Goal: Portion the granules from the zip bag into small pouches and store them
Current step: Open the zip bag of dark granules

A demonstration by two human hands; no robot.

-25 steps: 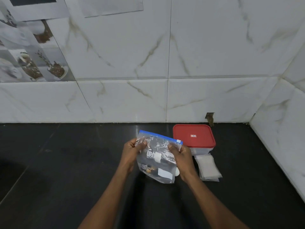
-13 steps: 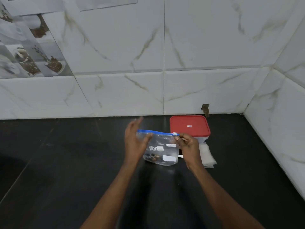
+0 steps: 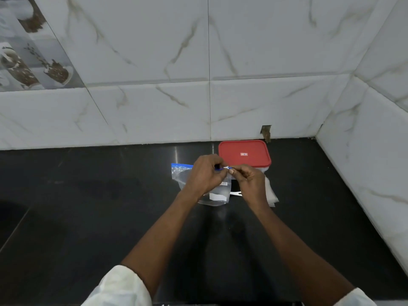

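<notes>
As 2 hands meet at its blue zip strip, the clear zip bag (image 3: 217, 196) is held upright low over the black worktop (image 3: 88, 217) – whether its base touches cannot be told. The left hand (image 3: 204, 175) curls its fingers over the strip, pinching it; the right hand (image 3: 249, 181) pinches the white slider (image 3: 226, 167) between thumb and forefinger. Just beyond sits a red-lidded container (image 3: 244, 153), with a stack of small pouches (image 3: 271, 193) at its near side, right of the hands.
</notes>
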